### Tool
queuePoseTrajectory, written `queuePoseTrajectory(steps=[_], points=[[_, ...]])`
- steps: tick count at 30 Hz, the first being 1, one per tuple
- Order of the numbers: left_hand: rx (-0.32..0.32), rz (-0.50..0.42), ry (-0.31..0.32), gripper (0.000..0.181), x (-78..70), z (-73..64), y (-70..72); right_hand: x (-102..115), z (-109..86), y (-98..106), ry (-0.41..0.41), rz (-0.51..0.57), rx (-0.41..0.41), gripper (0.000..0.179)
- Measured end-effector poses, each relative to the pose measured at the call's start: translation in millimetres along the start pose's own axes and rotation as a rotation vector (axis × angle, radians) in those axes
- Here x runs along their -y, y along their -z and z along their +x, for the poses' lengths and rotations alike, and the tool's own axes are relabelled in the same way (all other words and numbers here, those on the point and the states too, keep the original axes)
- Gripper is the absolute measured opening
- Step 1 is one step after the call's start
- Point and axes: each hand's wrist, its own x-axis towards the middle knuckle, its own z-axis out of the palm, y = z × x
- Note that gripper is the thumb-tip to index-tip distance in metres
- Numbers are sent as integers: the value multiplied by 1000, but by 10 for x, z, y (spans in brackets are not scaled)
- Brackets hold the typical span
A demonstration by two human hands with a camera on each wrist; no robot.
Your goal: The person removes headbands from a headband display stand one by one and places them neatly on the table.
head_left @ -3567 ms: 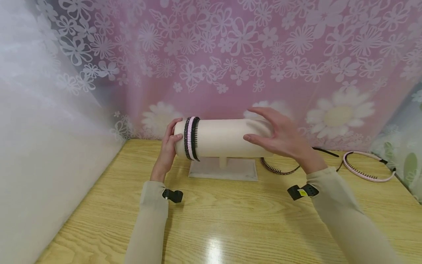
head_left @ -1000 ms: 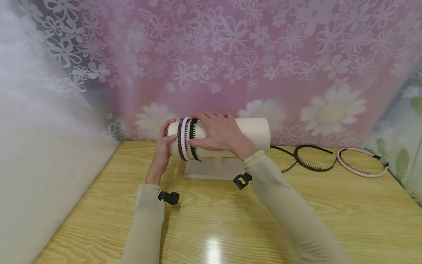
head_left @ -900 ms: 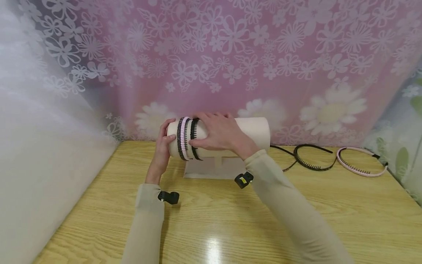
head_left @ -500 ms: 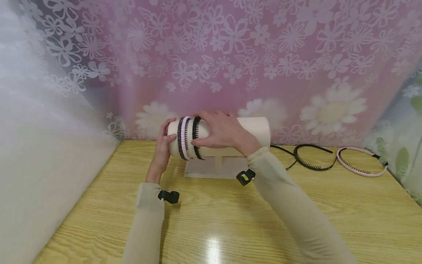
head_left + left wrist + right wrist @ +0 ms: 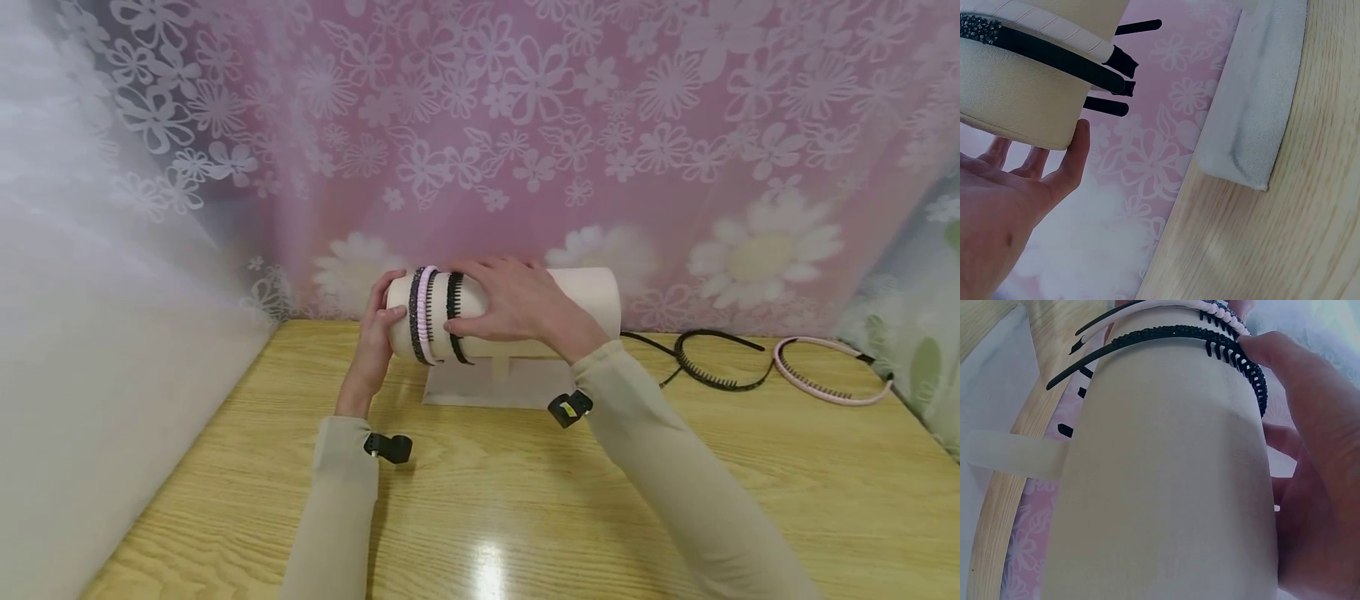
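Note:
A cream headband display stand lies across the table, its padded roll point(image 5: 588, 300) raised on a short post over a flat base point(image 5: 465, 388). My left hand point(image 5: 371, 342) grips the roll's left end, thumb in front and fingers behind. Near that end, a dark glittery headband point(image 5: 416, 329) and a ribbed pink headband point(image 5: 424, 302) sit side by side. To their right is a black toothed headband point(image 5: 453, 296), separated by a gap. My right hand point(image 5: 521, 304) reaches over the roll; its thumb presses this black headband's front in the right wrist view point(image 5: 1166, 331), fingers behind the roll.
On the table's right side lie a black headband point(image 5: 716, 383) and a pink headband point(image 5: 832, 398), with another dark headband point(image 5: 648, 340) partly hidden by the roll. A pink floral curtain point(image 5: 487, 125) hangs right behind the stand. White sheeting point(image 5: 127, 333) bounds the left side.
My right hand has come from the roll's right end to the black headband. That headband has slid rightward, widening its gap from the pink one. My left hand keeps its grip on the roll.

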Motion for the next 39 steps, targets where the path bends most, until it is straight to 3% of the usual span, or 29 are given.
queuePoseTrajectory(steps=[11,39], points=[[-4,12,1,62,10,2,3,-66,-103,-8,-13,8,-75,81],[-13,27,22,58,3,-1,-2,-197,-261,40,-46,-2,-89,84]])
